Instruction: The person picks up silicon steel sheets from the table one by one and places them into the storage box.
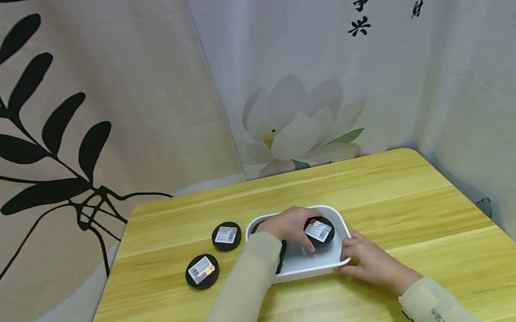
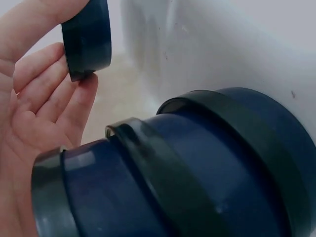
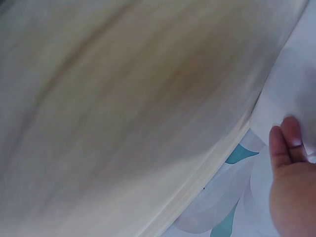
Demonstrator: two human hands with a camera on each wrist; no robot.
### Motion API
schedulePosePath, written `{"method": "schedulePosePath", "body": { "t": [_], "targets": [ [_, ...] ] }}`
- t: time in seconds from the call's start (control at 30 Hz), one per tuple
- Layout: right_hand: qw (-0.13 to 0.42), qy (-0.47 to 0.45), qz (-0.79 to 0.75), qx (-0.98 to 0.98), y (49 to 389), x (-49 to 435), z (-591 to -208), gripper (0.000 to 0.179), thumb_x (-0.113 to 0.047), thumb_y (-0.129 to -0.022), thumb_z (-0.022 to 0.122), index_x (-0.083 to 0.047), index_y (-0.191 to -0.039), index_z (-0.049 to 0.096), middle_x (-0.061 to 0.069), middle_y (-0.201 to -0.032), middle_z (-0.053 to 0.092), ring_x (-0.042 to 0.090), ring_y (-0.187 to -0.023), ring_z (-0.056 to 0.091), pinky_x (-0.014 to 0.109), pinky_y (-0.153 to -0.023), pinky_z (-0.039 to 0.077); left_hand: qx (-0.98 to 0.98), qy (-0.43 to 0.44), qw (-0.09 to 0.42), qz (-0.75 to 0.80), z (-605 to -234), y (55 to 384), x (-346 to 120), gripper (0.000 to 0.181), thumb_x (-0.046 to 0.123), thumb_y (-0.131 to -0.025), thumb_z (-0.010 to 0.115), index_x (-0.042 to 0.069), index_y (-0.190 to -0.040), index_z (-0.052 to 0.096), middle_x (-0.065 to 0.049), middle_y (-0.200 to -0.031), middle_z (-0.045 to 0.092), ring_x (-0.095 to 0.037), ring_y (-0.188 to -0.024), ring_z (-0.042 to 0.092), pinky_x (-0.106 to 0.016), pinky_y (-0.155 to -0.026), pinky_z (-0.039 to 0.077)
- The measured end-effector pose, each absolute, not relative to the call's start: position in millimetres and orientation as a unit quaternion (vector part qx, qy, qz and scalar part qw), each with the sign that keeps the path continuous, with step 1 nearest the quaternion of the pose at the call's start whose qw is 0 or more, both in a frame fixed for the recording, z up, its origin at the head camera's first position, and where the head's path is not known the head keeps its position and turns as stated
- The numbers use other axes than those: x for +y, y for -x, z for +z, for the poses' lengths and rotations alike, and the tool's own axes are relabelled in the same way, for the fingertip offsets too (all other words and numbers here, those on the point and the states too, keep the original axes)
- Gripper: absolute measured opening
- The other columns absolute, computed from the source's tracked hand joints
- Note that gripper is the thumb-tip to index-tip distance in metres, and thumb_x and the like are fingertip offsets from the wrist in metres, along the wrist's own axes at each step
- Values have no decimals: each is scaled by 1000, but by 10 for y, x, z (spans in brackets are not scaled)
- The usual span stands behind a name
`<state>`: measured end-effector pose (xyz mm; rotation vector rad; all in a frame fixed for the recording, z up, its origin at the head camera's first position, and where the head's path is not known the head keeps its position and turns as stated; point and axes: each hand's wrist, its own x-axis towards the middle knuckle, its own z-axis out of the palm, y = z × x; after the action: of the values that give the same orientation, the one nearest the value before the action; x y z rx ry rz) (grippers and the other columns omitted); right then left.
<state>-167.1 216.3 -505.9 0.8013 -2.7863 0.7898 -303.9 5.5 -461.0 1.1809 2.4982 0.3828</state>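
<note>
My left hand (image 1: 291,224) reaches into a white tray (image 1: 309,272) and holds a flat, round black disc (image 1: 319,230), its barcode label facing up. In the left wrist view, thumb and fingers pinch this disc (image 2: 89,42) by its edge. Below it in that view lie more dark round pieces (image 2: 187,163) in a row, with blue and black bands, against the tray wall (image 2: 207,49). From above, my forearm mostly hides them. At the tray's near right corner, my right hand (image 1: 371,260) grips the rim; its fingers (image 3: 291,140) lie against the white side.
Two more labelled black discs, a farther one (image 1: 226,236) and a nearer one (image 1: 202,271), lie left of the tray on the wooden table (image 1: 389,187). Printed curtains (image 1: 155,87) hang behind the table's back edge and along the sides.
</note>
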Motion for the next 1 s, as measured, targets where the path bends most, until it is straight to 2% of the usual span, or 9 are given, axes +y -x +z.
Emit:
{"method": "schedulePosePath", "body": {
  "t": [0.4, 0.8, 1.0],
  "targets": [
    [53, -258, 264, -928, 1669, 2158, -5055, 18, -40, -86, 78, -25, -78, 73, -19, -85, 55, 7, -92, 47, 28, -78, 45, 891, -398, 185, 115, -4626, 2998, 104, 87, 34, -68, 95, 27, -144, 54, 9, -130, 64, -5, -110, 58, -26, -97, 48],
    [58, -259, 269, -926, 1665, 2151, -5050, 16, -39, -86, 79, -25, -79, 73, -20, -87, 57, 8, -94, 48, 28, -80, 46, 875, -433, 181, 118, -4688, 2999, 174, 76, 31, -67, 96, 21, -133, 60, 13, -119, 64, -2, -105, 56, -22, -98, 46],
    [51, -257, 269, -927, 1674, 2165, -5047, 18, -41, -87, 77, -25, -79, 73, -19, -87, 56, 8, -95, 48, 29, -80, 45, 872, -457, 156, 81, -4726, 2990, 219, 76, 35, -67, 95, 18, -132, 59, 11, -118, 64, -2, -106, 56, -21, -99, 46]
  ]
}}
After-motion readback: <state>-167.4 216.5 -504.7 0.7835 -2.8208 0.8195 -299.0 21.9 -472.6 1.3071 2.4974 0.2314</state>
